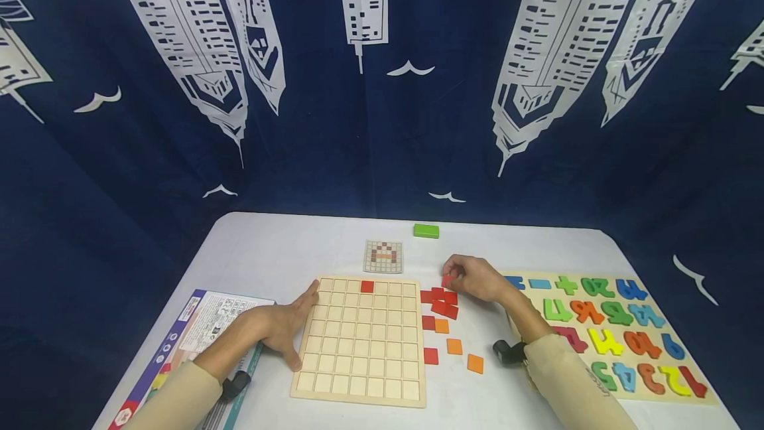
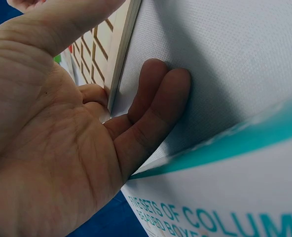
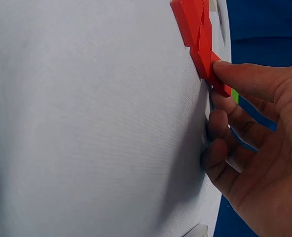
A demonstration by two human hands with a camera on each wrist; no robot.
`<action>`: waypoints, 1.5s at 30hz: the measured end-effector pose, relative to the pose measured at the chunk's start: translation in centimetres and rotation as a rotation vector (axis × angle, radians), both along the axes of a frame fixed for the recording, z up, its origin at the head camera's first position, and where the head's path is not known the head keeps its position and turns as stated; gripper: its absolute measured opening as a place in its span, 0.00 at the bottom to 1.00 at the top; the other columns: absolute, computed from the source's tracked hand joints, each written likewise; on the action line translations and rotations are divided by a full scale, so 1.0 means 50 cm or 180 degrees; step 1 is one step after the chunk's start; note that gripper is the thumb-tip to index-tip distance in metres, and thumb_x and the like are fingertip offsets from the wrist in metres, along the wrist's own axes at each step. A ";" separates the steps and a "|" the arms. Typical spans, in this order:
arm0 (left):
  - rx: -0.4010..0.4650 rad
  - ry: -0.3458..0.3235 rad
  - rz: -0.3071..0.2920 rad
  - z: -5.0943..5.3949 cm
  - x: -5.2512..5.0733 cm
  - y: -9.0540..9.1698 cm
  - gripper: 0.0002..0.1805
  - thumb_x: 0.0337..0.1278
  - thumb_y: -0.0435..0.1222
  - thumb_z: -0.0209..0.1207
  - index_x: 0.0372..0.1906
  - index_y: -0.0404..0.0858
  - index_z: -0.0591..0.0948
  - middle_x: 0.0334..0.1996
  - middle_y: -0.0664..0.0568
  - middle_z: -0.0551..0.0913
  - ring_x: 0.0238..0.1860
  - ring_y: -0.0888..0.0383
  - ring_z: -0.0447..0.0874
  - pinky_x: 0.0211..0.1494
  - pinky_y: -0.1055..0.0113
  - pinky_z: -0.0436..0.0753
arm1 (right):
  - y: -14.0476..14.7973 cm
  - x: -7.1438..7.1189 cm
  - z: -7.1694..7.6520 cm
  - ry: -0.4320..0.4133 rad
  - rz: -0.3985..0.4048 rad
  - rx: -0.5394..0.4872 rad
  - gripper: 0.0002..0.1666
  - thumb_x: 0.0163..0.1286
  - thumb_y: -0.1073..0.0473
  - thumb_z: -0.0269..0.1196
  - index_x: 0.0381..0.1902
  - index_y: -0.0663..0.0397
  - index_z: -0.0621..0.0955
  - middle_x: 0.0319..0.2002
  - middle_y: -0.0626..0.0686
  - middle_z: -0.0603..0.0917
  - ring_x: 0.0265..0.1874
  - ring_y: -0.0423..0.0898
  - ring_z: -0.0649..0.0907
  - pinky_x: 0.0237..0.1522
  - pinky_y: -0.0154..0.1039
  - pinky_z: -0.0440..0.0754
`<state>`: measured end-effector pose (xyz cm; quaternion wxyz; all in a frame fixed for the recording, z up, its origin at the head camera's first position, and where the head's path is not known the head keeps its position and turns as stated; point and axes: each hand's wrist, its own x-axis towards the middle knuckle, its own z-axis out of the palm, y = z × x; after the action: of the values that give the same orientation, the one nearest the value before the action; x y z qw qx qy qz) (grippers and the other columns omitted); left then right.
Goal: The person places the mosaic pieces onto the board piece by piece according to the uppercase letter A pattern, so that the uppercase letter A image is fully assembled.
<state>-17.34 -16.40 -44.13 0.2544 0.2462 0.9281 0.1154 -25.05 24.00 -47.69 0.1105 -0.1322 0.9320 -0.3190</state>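
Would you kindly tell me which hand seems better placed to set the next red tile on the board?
Probably the right hand: it pinches a red tile, while the left hand touches the wooden board at its left edge.

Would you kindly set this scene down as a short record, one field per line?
Left hand: touches the left edge of the grid board
Right hand: pinches a red tile
In the board's far row: one placed red tile
Right of the board: loose red tiles and orange tiles
Beyond the board: pattern card; farther off, green block
Far right: puzzle board with colourful pieces
Far left: printed item, partly hidden by the left arm
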 end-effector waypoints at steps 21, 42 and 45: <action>0.0028 0.0026 -0.0048 -0.003 0.000 -0.001 0.80 0.06 0.54 0.75 0.70 0.28 0.41 0.71 0.36 0.35 0.67 0.40 0.52 0.63 0.50 0.63 | -0.003 0.002 0.000 0.0145 -0.0046 -0.0224 0.10 0.58 0.63 0.65 0.38 0.47 0.82 0.28 0.47 0.76 0.31 0.45 0.74 0.32 0.37 0.75; -0.0017 -0.0008 -0.0035 -0.001 -0.003 -0.001 0.82 0.07 0.55 0.75 0.71 0.30 0.36 0.71 0.37 0.39 0.67 0.41 0.53 0.63 0.51 0.64 | -0.016 0.003 0.011 0.0063 -0.0204 -0.0530 0.09 0.61 0.58 0.63 0.40 0.48 0.82 0.29 0.48 0.79 0.33 0.48 0.77 0.33 0.40 0.77; -0.0035 -0.0021 -0.0031 0.000 -0.002 -0.001 0.82 0.07 0.55 0.75 0.70 0.30 0.35 0.71 0.37 0.42 0.67 0.41 0.54 0.63 0.52 0.64 | -0.021 0.003 0.011 0.0044 -0.0235 -0.0548 0.09 0.61 0.58 0.63 0.41 0.48 0.82 0.29 0.49 0.79 0.31 0.47 0.78 0.33 0.39 0.77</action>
<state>-17.44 -16.44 -44.13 0.2594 0.2490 0.9266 0.1099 -24.88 22.96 -47.14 0.0805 -0.1089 0.9061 -0.4009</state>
